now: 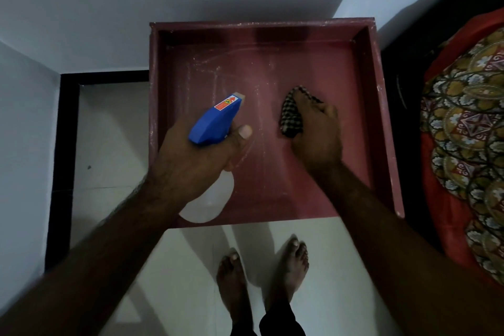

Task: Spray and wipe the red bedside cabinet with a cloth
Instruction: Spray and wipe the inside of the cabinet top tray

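The red bedside cabinet [272, 63] fills the middle of the head view, its recessed top edged by a raised rim and streaked with pale marks. My left hand [196, 161] grips a spray bottle [215, 120] with a blue trigger head and a pale body, its nozzle pointing up and to the right over the cabinet top. My right hand [316, 133] holds a bunched black-and-white checked cloth [290, 114] down on the cabinet top, right of centre. The fingers cover part of the cloth.
White walls stand behind and to the left of the cabinet. A black skirting strip [62, 144] borders the pale tiled floor on the left. A bed with a red patterned cover [469, 144] lies close on the right. My bare feet [261, 273] stand just in front of the cabinet.
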Tool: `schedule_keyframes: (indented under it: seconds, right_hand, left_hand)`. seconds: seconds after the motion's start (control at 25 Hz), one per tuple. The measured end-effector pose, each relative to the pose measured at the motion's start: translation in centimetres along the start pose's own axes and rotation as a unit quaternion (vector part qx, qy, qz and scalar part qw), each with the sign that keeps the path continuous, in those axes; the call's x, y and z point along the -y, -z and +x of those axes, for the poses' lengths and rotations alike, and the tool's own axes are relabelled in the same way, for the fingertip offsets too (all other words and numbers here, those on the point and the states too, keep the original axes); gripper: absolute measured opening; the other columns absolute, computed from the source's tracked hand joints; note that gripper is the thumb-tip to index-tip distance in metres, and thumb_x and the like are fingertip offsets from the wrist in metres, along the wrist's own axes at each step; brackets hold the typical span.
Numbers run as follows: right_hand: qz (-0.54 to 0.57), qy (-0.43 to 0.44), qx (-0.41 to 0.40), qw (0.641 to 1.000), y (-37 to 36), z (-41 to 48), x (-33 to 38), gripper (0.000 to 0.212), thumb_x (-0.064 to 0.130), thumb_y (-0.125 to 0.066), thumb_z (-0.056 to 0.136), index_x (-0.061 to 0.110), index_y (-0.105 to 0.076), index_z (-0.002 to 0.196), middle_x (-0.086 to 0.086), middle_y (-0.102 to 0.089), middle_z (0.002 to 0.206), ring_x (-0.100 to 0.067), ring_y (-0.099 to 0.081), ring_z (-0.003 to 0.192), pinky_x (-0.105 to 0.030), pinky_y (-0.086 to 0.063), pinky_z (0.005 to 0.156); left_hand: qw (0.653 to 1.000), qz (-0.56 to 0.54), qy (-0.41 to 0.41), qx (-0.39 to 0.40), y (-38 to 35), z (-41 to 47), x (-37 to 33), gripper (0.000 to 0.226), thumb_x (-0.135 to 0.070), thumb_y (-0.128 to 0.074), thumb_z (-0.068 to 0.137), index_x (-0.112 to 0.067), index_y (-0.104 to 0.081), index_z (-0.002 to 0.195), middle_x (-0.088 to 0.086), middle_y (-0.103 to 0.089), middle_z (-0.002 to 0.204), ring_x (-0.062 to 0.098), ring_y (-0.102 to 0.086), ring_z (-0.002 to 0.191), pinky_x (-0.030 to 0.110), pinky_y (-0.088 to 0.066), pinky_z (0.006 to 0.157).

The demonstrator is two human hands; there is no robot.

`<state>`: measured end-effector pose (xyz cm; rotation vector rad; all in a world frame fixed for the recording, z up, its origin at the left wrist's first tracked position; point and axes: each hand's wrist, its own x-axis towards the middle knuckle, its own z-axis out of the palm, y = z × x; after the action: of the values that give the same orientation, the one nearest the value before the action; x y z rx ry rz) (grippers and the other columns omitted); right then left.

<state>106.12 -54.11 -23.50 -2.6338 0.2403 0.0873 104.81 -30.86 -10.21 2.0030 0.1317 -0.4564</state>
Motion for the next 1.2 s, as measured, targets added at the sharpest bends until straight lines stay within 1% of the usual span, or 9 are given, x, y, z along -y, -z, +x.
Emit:
schedule_keyframes:
  seconds: [0.16, 0.32, 0.48, 0.64, 0.8, 0.84, 0.96, 1.12, 1.2]
  right_hand:
    - [-0.057, 0.099, 0.044, 0.993, 0.2, -1.8, -1.4, 0.092, 0.009, -0.074, 0.073, 0.031, -0.039, 0.156, -0.001, -0.061, 0.141, -0.031, -0.048, 0.123, -0.045, -0.045, 0.098]
    - [-0.008, -0.067, 0.004, 0.998, 0.4, -3.4, -1.9, 0.091, 0.009, -0.069, 0.076, 0.041, -0.033, 0.154, -0.009, -0.055, 0.142, -0.034, -0.049, 0.124, -0.051, -0.046, 0.105]
    - [-0.053, 0.148, 0.051, 0.986, 0.3, -6.3, -1.8, 0.09, 0.007, -0.067, 0.068, 0.028, -0.045, 0.153, -0.003, -0.06, 0.143, -0.037, -0.053, 0.121, -0.048, -0.045, 0.094]
    - [0.011, -0.071, -0.007, 0.997, 0.8, -7.3, -3.1, 0.089, 0.005, -0.068, 0.076, 0.038, -0.038, 0.153, -0.013, -0.056, 0.139, -0.036, -0.05, 0.124, -0.052, -0.048, 0.104]
    - [-0.038, 0.128, 0.058, 0.989, 0.7, -10.2, -2.7, 0.09, 0.005, -0.069, 0.069, 0.03, -0.045, 0.151, -0.005, -0.06, 0.142, -0.035, -0.053, 0.12, -0.053, -0.049, 0.098]
    - [-0.045, 0.119, 0.061, 0.99, 1.1, -10.1, -3.7, 0.09, 0.005, -0.069, 0.07, 0.03, -0.043, 0.153, -0.004, -0.06, 0.142, -0.034, -0.051, 0.123, -0.053, -0.049, 0.099]
    - [0.015, -0.074, 0.011, 0.997, 1.2, -11.0, -4.2, 0.088, 0.001, -0.061, 0.074, 0.032, -0.04, 0.154, -0.009, -0.057, 0.142, -0.034, -0.045, 0.13, -0.052, -0.046, 0.106]
    - [-0.031, 0.115, 0.048, 0.992, 0.4, -14.2, -2.8, 0.092, -0.005, -0.066, 0.064, 0.027, -0.05, 0.149, -0.002, -0.063, 0.139, -0.035, -0.052, 0.121, -0.053, -0.049, 0.097]
    - [-0.038, 0.122, 0.045, 0.991, 1.1, -14.1, -4.8, 0.091, -0.005, -0.068, 0.067, 0.028, -0.048, 0.149, -0.005, -0.062, 0.139, -0.035, -0.055, 0.121, -0.054, -0.05, 0.097]
  left_hand:
    - [1.0, 0.002, -0.011, 0.002, -0.1, -0.7, 0.5, 0.041, -0.06, -0.062, 0.081, -0.02, -0.066, 0.086, 0.0, -0.071, 0.068, 0.011, -0.07, 0.063, 0.007, -0.05, 0.062]
    - [0.999, 0.017, -0.029, 0.006, -0.3, -1.5, 1.0, 0.042, -0.061, -0.061, 0.083, -0.019, -0.064, 0.082, 0.0, -0.07, 0.068, 0.014, -0.068, 0.061, 0.014, -0.054, 0.063]
    - [1.0, 0.001, -0.015, 0.0, -0.7, -2.3, 1.3, 0.044, -0.064, -0.062, 0.077, -0.021, -0.065, 0.085, -0.001, -0.071, 0.068, 0.009, -0.069, 0.059, 0.009, -0.05, 0.059]
    - [1.0, -0.001, 0.005, -0.004, -1.1, -3.3, 1.5, 0.052, -0.068, -0.061, 0.072, -0.02, -0.064, 0.091, -0.003, -0.072, 0.069, 0.007, -0.07, 0.06, 0.007, -0.049, 0.056]
    - [1.0, 0.001, 0.0, 0.004, -1.3, -4.5, 1.9, 0.054, -0.066, -0.063, 0.073, -0.017, -0.065, 0.094, 0.002, -0.071, 0.069, 0.01, -0.071, 0.062, 0.012, -0.053, 0.058]
    - [1.0, -0.003, -0.002, 0.004, -1.4, -4.8, 2.0, 0.053, -0.065, -0.064, 0.074, -0.016, -0.066, 0.095, 0.002, -0.071, 0.069, 0.01, -0.071, 0.063, 0.012, -0.053, 0.058]
    - [1.0, -0.011, -0.004, -0.001, -1.6, -5.6, 2.1, 0.051, -0.062, -0.066, 0.075, -0.015, -0.066, 0.093, 0.003, -0.071, 0.069, 0.011, -0.071, 0.062, 0.01, -0.051, 0.058]
    - [1.0, -0.002, 0.002, -0.006, -2.1, -6.7, 2.0, 0.054, -0.066, -0.063, 0.072, -0.015, -0.066, 0.091, 0.002, -0.072, 0.069, 0.008, -0.07, 0.063, 0.005, -0.047, 0.057]
    - [1.0, 0.003, 0.009, -0.009, -2.5, -7.2, 2.2, 0.056, -0.068, -0.061, 0.071, -0.016, -0.065, 0.091, 0.001, -0.072, 0.069, 0.008, -0.07, 0.064, 0.006, -0.047, 0.056]
